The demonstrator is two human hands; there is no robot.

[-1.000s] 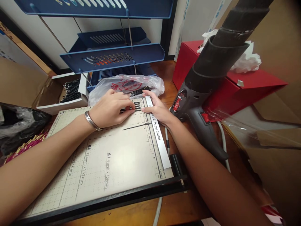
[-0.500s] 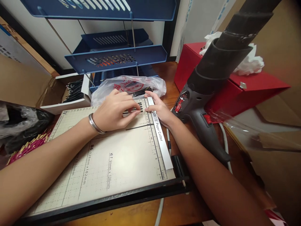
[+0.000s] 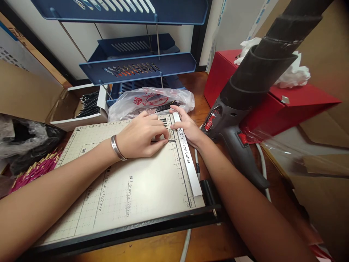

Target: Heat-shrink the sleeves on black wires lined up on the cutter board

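A cream paper cutter (image 3: pixel 147 185) with printed size lines lies before me. My left hand (image 3: pixel 145 136), a silver bangle at its wrist, rests on the board with thumb and forefinger pinched on a thin black cord (image 3: pixel 171 141). The cord's right end points toward the white guard strip (image 3: pixel 189 167). Several short black pieces (image 3: pixel 164 123) lie side by side just beyond those fingers. My right hand (image 3: pixel 188 127) is at the guard's far end, thumb across it and forefinger stretched out, apart from the thumb. Its other fingers are partly hidden.
Behind the cutter sits a clear plastic bag (image 3: pixel 131 103) holding black cords, below a blue tiered rack (image 3: pixel 141 67). A black-cord box (image 3: pixel 79 122) and magenta cords (image 3: pixel 38 169) are left. A heat gun (image 3: pixel 234 123) and red box (image 3: pixel 305 100) stand right.
My left hand has shifted slightly right and toward me, and its fingertips now pinch the black cord that lay just below them. My right hand stays at the guard.
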